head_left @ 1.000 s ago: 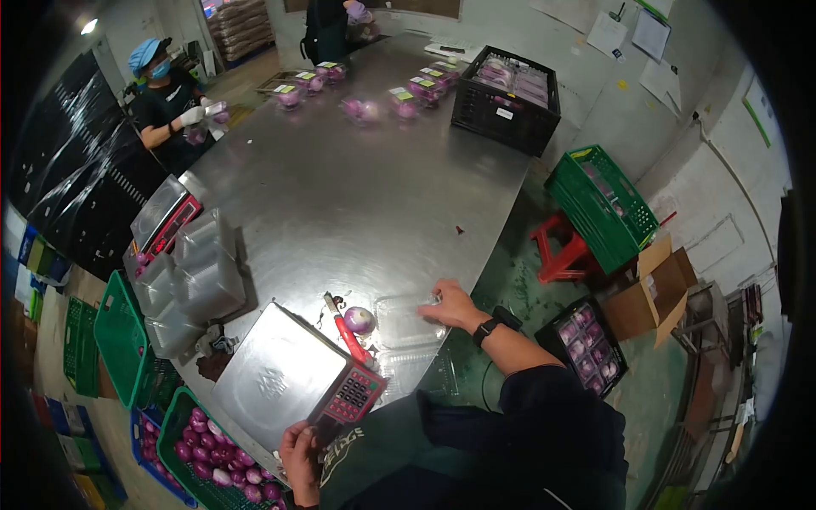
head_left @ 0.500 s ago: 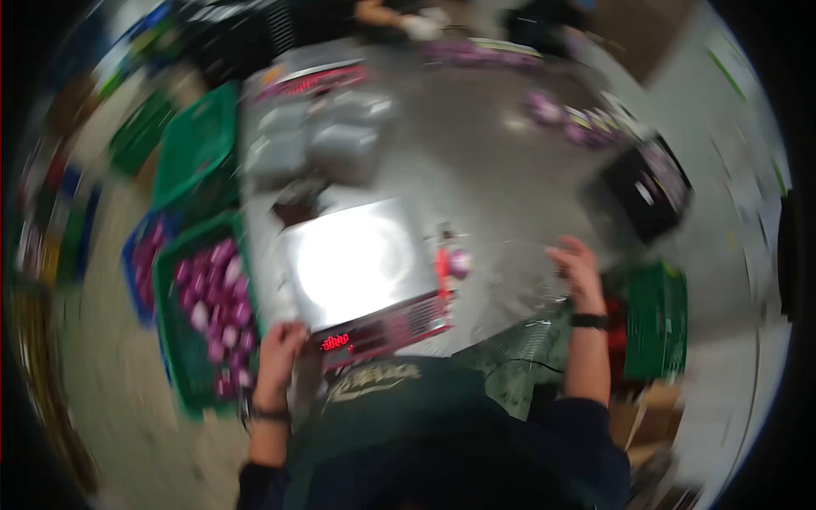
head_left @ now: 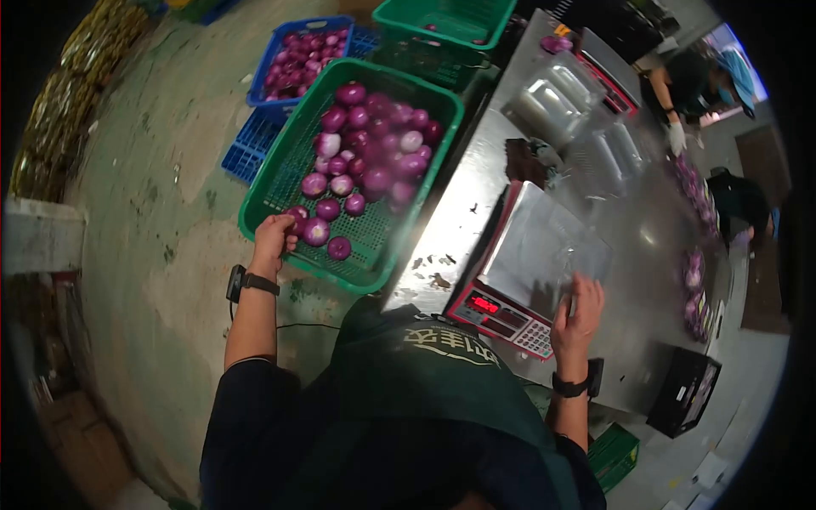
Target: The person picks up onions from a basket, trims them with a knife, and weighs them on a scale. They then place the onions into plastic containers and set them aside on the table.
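Note:
My left hand (head_left: 274,241) reaches over the near-left rim of a green plastic basket (head_left: 255,204), its fingers curled round a red onion (head_left: 297,214). Several more red onions (head_left: 374,140) lie in that basket, those on its right side blurred. My right hand (head_left: 580,310) is at the right edge of a red digital scale (head_left: 463,308), fingers extended and partly apart over the metal pan (head_left: 531,242). Something clear, perhaps a plastic tray, seems to lie on the pan near the fingertips; its outline is hard to make out. Red digits glow on the scale's display.
Clear plastic trays (head_left: 557,98) and a second scale (head_left: 608,76) occupy the metal table's far end. A blue crate (head_left: 263,72) of onions and another green basket (head_left: 442,21) stand beyond my basket. Packed onions (head_left: 694,191) line the right side, where a co-worker's gloved hand (head_left: 677,138) shows.
The view has swung left towards the onion basket. My left hand has left the scale's corner and gone into the basket. My right hand has moved from the table to the scale pan.

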{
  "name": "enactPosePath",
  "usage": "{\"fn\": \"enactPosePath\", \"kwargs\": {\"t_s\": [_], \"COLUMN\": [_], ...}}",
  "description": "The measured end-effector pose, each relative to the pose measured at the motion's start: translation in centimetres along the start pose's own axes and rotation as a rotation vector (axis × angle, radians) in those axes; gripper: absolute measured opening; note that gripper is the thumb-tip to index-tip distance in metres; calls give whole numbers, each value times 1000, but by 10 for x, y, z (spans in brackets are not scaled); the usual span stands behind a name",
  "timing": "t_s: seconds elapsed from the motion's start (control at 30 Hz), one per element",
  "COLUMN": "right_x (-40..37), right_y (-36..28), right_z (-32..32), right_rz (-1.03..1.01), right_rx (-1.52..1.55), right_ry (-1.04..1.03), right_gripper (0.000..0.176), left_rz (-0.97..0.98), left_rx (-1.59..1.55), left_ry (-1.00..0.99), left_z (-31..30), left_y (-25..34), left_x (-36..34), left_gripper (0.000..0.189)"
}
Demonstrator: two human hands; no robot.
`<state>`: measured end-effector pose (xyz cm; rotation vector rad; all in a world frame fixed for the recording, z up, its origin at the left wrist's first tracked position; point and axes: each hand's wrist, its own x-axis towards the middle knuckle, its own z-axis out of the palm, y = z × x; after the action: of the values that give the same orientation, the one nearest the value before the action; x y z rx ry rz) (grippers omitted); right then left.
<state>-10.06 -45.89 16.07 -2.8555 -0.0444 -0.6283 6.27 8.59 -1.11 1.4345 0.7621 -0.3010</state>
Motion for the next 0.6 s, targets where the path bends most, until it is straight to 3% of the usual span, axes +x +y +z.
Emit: {"fn": "enactPosePath", "kwargs": {"t_s": [0.03,0.1,0.2,0.27,0.33,0.37,0.4,0.47,0.5,0.6], "right_x": [-5,-17,-11,-3,8,15,23,37,43,63], "right_y": [-1,4,-8,-16,-27,-35,-46,-62,-68,-79], "right_z": [5,10,9,8,5,2,0,-2,-4,-7], "right_rz": [-15,-23,58,72,105,112,162,222,305,433], "right_rx": [8,-58,-106,-128,-178,-188,-182,-186,-145,-109], "right_ry": [-23,-261,-293,-346,-448,-461,-467,-482,-469,-429], "right_gripper": [42,35,25,28,36,36,45,54,57,56], "left_rz": [-3,-7,58,118,294,245,235,201,76,96], "left_rx": [4,50,230,360,930,1116,1118,1438,1505,1539], "left_ry": [22,70,122,133,206,103,87,6,-89,-21], "left_z": [-9,-22,-41,-46,-32,-32,-29,-22,-17,-16], "left_y": [1,2,-14,-20,-11,-15,-25,-44,-49,-93], "left_x": [8,26,87,112,119,135,147,172,185,213], "left_gripper": [13,11,11,12,19,33,33,43,50,51]}}
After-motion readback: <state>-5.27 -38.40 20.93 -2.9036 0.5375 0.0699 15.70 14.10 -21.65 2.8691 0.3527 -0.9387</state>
